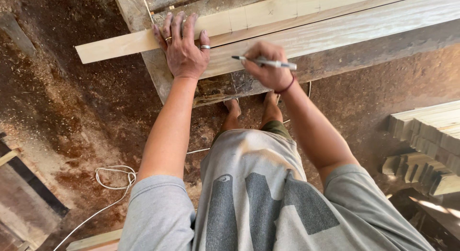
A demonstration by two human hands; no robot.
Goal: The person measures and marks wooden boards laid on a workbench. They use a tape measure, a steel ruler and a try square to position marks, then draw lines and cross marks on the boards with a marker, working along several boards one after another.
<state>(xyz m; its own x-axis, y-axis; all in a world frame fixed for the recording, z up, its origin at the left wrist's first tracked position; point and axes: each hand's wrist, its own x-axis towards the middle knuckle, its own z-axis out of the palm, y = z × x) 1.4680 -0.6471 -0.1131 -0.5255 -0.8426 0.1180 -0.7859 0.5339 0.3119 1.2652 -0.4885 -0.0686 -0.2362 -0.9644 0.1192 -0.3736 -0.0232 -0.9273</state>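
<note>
1. Wooden slat (249,18): long, thin, pale, planed smooth. It runs from the left, where its cut end overhangs the bench edge, up toward the far right. Faint pencil cross-lines and small marks show at intervals along its upper face.
2. The slat lies on a wider plank (345,33), greyer with visible grain, parallel to it and just on the near side.
3. Left hand (182,45): pressed flat on the slat and the bench, fingers spread and pointing away, palm down. Not closed around anything; it pins the slat. Rings on two fingers.
4. Right hand (268,64): closed around a pen (266,62), grey barrel, dark tip pointing left. The tip hovers over the plank's near edge, just right of the left hand; contact with the wood cannot be told.
5. Workbench (215,85): rough, worn, dark-stained timber under both boards.
6. Floor (72,107): brown, strewn with sawdust. A white cord (112,181) loops at near left.
7. At right, a stack of cut wood pieces (426,136), pale, ends facing left.
</note>
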